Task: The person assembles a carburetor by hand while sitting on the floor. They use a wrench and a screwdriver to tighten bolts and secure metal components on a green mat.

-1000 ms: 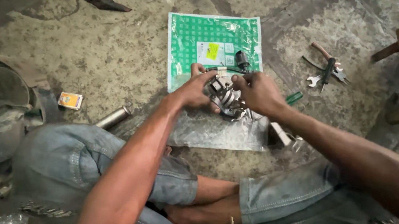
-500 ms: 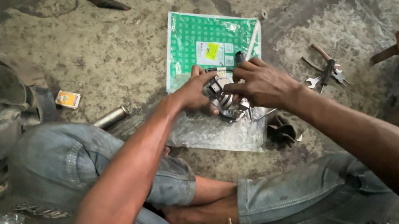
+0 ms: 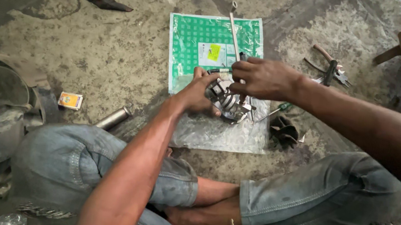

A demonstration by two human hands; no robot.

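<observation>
The person sits cross-legged on the floor (image 3: 64, 41) and works on a small metal part (image 3: 225, 103) that sits over a clear plastic sheet (image 3: 218, 133), just in front of the knees. The left hand (image 3: 198, 94) has its fingers curled around the side of the metal part and holds it steady. The right hand (image 3: 263, 78) has its fingers closed on a long thin metal tool (image 3: 234, 32), and the tool's lower end goes down to the part. It looks like the step in hand is turning or prying something on the part with the tool. The next move seems to need a firm hold from the left hand, so the part does not slip while the tool pushes. Behind the part lies a flat green packet (image 3: 211, 38), shaped like a rectangle, with a white label and a small yellow sticker in its middle. A small orange and white box (image 3: 70, 100) lies on the floor to the left, near a short metal tube (image 3: 113, 117). Pliers (image 3: 329, 68) lie to the right, well apart from the hands
</observation>
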